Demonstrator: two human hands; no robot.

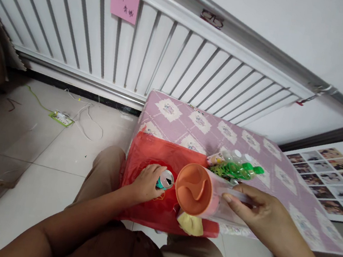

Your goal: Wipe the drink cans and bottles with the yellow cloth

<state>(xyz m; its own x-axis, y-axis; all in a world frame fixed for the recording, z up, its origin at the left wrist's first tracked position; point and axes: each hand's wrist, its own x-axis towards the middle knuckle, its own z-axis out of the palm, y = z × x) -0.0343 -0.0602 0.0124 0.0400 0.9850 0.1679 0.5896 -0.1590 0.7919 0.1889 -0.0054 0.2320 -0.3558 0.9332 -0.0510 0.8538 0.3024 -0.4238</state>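
My left hand (146, 183) is wrapped round a teal drink can (166, 181), which stands with its opened top facing up. The can is on red plastic sheeting (173, 156). A clear pitcher (220, 209) with an orange lid (194, 188) is gripped by its handle in my right hand (253, 205). It is tipped over to the left, so the lid's spout edge is right beside the can's top. I cannot tell whether any liquid is flowing. Just below the lid, a yellow cloth (191, 224) lies on the sheeting.
Several clear bottles with green parts (242, 170) lie beyond the pitcher on a table with a patterned lilac cover (198, 122). A white radiator (157, 53) runs along the wall behind. A photo board (331, 178) leans at the right. A green power strip (61, 118) with cords is on the floor.
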